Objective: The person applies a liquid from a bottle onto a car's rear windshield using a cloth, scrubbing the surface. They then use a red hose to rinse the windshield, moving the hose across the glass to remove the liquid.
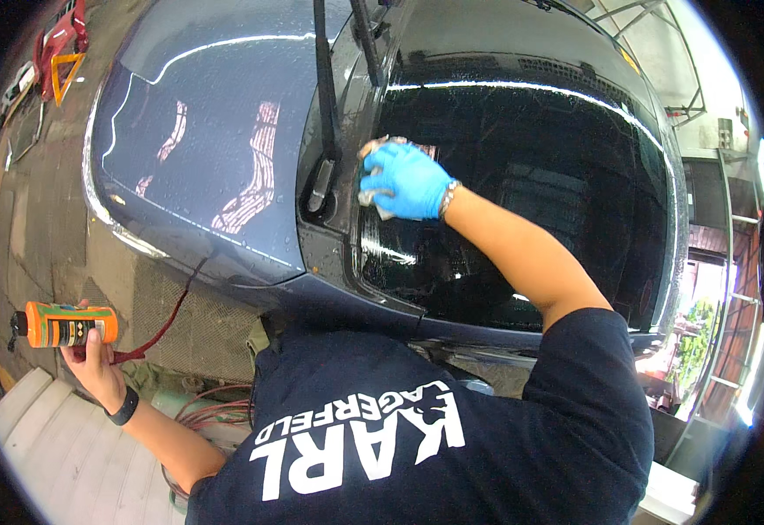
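My right hand point(408, 181), in a blue glove, presses a crumpled greyish-brown cloth point(368, 198) against the lower edge of a car's dark windshield point(531, 236). The glove covers most of the cloth. Wet smears show on the glass around it. Out at the left, my bare left hand point(96, 367) grips an orange squeeze bottle point(58, 325) with a black cap, lying sideways and pointing left. A dark red cord point(168, 319) runs from beside this hand up to the car's side; whether the hand holds it too, I cannot tell.
Black wiper arms point(325, 96) stand raised beside the glass. Water drops dot the blue-grey hood point(198, 131). Below the bottle are pale slatted boards point(58, 446), with coiled hoses point(216, 411) nearby. A red car part point(60, 42) lies far left; a metal ladder point(732, 302) stands right.
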Available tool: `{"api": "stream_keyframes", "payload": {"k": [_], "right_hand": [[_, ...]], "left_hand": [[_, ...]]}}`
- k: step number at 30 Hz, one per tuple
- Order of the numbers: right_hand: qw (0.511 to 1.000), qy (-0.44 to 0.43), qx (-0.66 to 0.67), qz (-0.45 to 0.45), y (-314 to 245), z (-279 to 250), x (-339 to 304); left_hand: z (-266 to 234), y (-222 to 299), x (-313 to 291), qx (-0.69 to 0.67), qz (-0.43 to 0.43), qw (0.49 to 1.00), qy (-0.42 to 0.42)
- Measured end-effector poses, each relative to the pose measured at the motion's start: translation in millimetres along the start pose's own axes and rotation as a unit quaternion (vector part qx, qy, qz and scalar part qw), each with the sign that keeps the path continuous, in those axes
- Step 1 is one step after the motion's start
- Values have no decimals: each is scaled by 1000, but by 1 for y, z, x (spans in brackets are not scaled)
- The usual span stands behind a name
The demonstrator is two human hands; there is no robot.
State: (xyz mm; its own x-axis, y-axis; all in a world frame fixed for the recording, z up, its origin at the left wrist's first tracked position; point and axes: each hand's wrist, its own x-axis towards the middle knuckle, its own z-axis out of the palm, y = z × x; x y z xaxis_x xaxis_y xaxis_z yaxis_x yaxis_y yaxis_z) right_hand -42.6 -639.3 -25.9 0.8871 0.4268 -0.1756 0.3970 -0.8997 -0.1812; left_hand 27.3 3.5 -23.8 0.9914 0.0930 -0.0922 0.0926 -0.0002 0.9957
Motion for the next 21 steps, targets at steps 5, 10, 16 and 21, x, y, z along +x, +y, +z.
{"api": "stream_keyframes", "payload": {"k": [5,10,16,21], "right_hand": [[997,-18,-58,40,91,-14,46],[991,66,-109,40,245,8,77],[957,64,-100,263,353,-12,108],[900,89,-118,409,429,-6,149]], "left_hand": [[19,-4,2,-2,24,999,28],[14,-7,8,-5,6,999,53],[-36,-53,-2,-12,-3,991,137],[-64,-63,-1,-16,-34,991,128]]}}
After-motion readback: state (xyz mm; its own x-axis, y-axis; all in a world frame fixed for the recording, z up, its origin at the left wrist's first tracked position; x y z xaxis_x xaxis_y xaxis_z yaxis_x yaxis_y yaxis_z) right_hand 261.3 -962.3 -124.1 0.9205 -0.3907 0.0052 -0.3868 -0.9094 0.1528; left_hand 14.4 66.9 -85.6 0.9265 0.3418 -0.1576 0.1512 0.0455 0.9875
